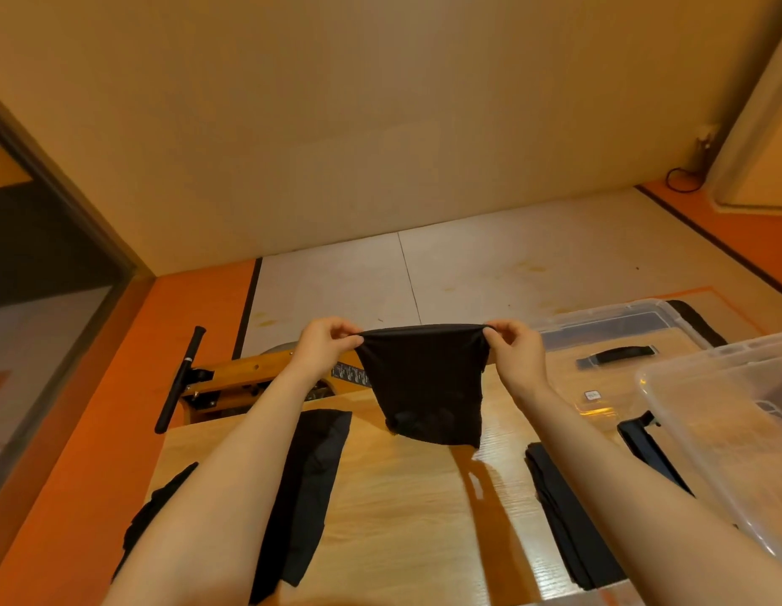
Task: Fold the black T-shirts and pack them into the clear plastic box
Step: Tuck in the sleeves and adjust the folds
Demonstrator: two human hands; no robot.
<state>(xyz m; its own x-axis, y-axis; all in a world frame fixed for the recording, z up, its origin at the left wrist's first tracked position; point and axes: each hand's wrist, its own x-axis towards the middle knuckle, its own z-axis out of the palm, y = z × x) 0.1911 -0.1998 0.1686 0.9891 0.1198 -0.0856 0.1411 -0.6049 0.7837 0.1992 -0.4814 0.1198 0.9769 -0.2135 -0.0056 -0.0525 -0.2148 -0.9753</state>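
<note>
Table (402, 509) of pale wood grain fills the lower view, glossy enough to carry a dark reflection under the raised cloth. Beyond its far edge: orange and off-white floor (490, 264), a plain cream wall (358, 124), and a wooden machine with a black handle bar (179, 382) at the left.

My left hand (326, 345) and right hand (516, 352) each pinch an upper corner of a black T-shirt (424, 382), thumb against curled fingers, holding it up above the table's far side. The fabric looks thin and matte, drawn taut along the top edge and narrowing toward a bunched lower hem — probably already folded at least once, though the layers cannot be counted. Its top edge runs left to right between my hands; its long axis hangs downward.

On the table lie further black garments: one strip (310, 487) left of centre, one (157, 513) at the left edge, one folded stack (568, 518) to the right. The clear plastic box (704, 430) stands at the right edge, its lid (616, 338) lying flat behind it.
</note>
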